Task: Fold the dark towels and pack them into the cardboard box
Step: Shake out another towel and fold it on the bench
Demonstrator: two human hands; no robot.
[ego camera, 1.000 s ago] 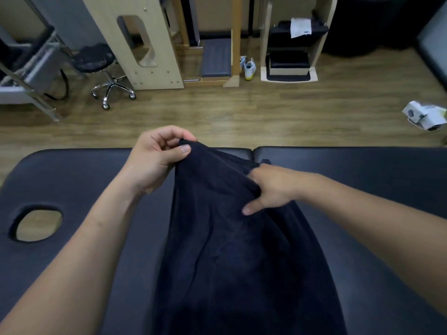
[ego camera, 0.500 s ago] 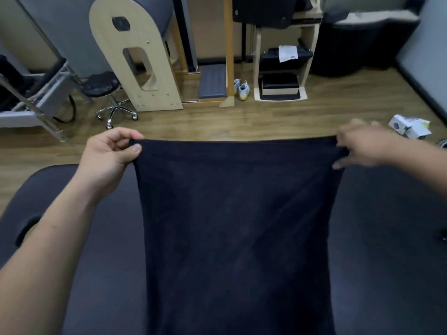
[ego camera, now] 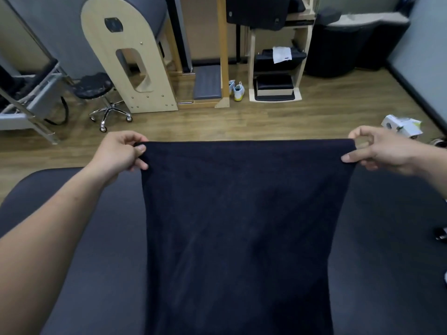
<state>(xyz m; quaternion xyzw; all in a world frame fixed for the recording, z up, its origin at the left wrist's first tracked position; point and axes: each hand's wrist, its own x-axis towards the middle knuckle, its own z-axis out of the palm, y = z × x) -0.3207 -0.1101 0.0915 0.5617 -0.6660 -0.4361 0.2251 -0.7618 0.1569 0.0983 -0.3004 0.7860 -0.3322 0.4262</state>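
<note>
A dark navy towel (ego camera: 244,226) hangs stretched flat between my two hands, its top edge taut and level. My left hand (ego camera: 121,151) pinches the top left corner. My right hand (ego camera: 379,151) pinches the top right corner. The towel drops down toward me over the black padded table (ego camera: 101,250), and its lower end runs out of the frame. No cardboard box is in view.
Beyond the table lies a wooden floor with a rolling stool (ego camera: 99,93), an arched wooden barrel frame (ego camera: 130,56), a wooden shelf unit (ego camera: 275,76), white shoes (ego camera: 238,90) and a small white box (ego camera: 402,125) at the right.
The towel was bunched between my hands a second ago. My hands have moved apart and upward, spreading it flat; my right hand has settled its grip on the right corner.
</note>
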